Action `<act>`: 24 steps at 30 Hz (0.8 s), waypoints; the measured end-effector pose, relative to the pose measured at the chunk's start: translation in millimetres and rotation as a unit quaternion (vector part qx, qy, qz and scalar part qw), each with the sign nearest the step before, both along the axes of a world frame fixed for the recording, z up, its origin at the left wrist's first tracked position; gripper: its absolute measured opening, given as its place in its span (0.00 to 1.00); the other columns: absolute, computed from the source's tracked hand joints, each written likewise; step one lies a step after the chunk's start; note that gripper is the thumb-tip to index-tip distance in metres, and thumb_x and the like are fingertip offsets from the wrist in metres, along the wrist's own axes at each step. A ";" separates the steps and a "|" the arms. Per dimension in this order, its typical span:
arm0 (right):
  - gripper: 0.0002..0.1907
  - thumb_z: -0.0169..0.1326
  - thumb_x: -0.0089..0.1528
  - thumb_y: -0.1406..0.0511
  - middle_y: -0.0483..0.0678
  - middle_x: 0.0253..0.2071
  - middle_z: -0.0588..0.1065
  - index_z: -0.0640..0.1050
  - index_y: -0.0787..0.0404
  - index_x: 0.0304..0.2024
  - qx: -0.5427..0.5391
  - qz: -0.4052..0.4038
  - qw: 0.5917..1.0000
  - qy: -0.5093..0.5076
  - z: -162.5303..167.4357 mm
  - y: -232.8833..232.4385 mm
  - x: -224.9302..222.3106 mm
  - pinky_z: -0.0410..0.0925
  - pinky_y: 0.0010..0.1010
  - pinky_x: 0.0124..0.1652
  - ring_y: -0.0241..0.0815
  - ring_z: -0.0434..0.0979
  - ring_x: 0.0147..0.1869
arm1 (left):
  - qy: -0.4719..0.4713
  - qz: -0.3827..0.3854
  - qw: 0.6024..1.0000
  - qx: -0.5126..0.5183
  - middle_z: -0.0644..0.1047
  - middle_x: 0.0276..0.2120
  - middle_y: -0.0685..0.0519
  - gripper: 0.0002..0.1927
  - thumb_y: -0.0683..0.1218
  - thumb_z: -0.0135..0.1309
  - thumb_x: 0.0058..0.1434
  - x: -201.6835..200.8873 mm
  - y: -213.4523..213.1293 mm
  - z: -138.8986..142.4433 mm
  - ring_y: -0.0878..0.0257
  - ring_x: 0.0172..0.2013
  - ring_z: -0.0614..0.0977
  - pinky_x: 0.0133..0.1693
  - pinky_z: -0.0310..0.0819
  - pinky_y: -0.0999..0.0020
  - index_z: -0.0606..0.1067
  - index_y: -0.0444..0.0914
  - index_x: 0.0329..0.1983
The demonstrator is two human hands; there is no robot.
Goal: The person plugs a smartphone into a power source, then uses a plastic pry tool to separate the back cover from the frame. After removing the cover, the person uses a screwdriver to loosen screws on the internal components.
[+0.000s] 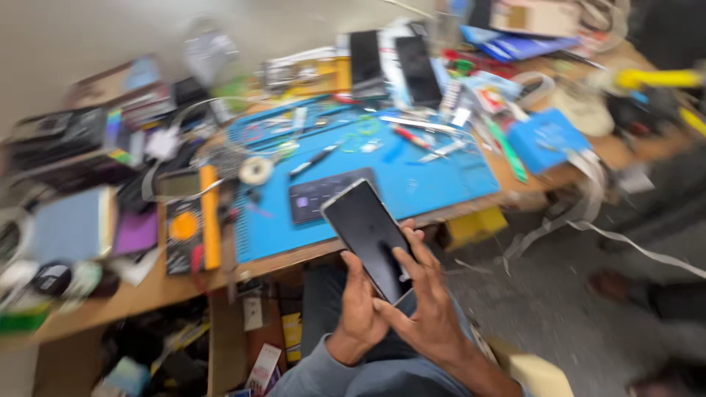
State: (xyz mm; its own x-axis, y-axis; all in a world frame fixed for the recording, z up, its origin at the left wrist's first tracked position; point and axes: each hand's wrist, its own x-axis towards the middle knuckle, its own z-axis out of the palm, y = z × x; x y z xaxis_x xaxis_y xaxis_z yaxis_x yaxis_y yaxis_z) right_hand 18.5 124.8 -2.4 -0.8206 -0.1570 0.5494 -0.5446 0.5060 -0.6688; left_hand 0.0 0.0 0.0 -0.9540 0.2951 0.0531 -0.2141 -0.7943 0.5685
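Frame was motion-blurred. Both hands held a flat black glass-fronted smartphone w/ a pale metal edge (370, 237), tilted, screen dark, above the person's lap & just in front of the near edge of the cluttered wooden surface (147, 290). Left hand (362, 312) was wrapped round the phone's lower left side, thumb up along its edge. Right hand (430, 309) cupped the lower right corner, fingers (412, 257) spread narrow over the glass, touching it. Behind the phone, on the surface, lay a blue rubber work mat (434, 180) w/ a dark rectangular slab (316, 195) on it, plus small tools incl. a red-handled one (410, 137); details too blurred to tell. Left of the mat: a yellow-and-black meter (184, 235) & a roll of white tape (256, 170). Two more dark phones (418, 70) stood at the far side. Grey sleeve (331, 375) at bottom.
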 end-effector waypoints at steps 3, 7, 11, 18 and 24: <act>0.47 0.68 0.48 0.57 0.54 0.68 0.67 0.65 0.65 0.65 0.012 0.030 0.999 0.044 0.9 7.8 -16.6 0.62 0.49 0.62 0.53 0.69 0.70 | -0.023 0.065 0.997 0.024 0.66 0.70 0.44 0.44 0.71 0.32 0.67 -1.3 -19.1 -4.6 0.52 0.69 0.69 0.69 0.63 0.52 0.59 0.35 0.73; 0.20 0.56 0.66 0.65 0.51 0.58 0.79 0.76 0.60 0.61 -0.026 -0.092 0.995 -0.006 -13.5 56.3 -33.1 0.70 0.36 0.61 0.48 0.79 0.62 | 0.009 0.125 0.992 0.027 0.67 0.67 0.41 0.44 0.72 0.35 0.68 6.7 -58.9 -0.5 0.47 0.64 0.72 0.64 0.69 0.43 0.59 0.34 0.73; 0.14 0.56 0.69 0.60 0.54 0.43 0.83 0.82 0.59 0.54 -0.053 -0.262 0.933 -0.242 -56.3 143.5 -58.2 0.71 0.40 0.48 0.49 0.83 0.48 | 0.030 0.183 0.983 -0.009 0.67 0.67 0.43 0.45 0.72 0.40 0.65 9.4 -80.8 10.0 0.46 0.60 0.75 0.59 0.72 0.43 0.58 0.39 0.75; 0.17 0.59 0.65 0.57 0.56 0.48 0.82 0.84 0.56 0.53 0.275 -0.298 0.823 -0.397 -160.6 281.0 -59.2 0.72 0.44 0.51 0.54 0.82 0.52 | 0.021 0.162 0.986 -0.022 0.66 0.68 0.41 0.49 0.74 0.45 0.65 22.3 -93.9 -5.4 0.44 0.61 0.74 0.60 0.70 0.36 0.56 0.38 0.78; 0.20 0.58 0.62 0.71 0.56 0.47 0.82 0.77 0.68 0.57 0.037 -0.223 0.901 -0.369 -176.8 330.1 -57.0 0.74 0.37 0.45 0.48 0.83 0.48 | 0.003 0.118 0.993 -0.024 0.67 0.69 0.39 0.50 0.75 0.43 0.64 39.8 -87.0 -29.9 0.39 0.62 0.73 0.61 0.65 0.29 0.55 0.45 0.82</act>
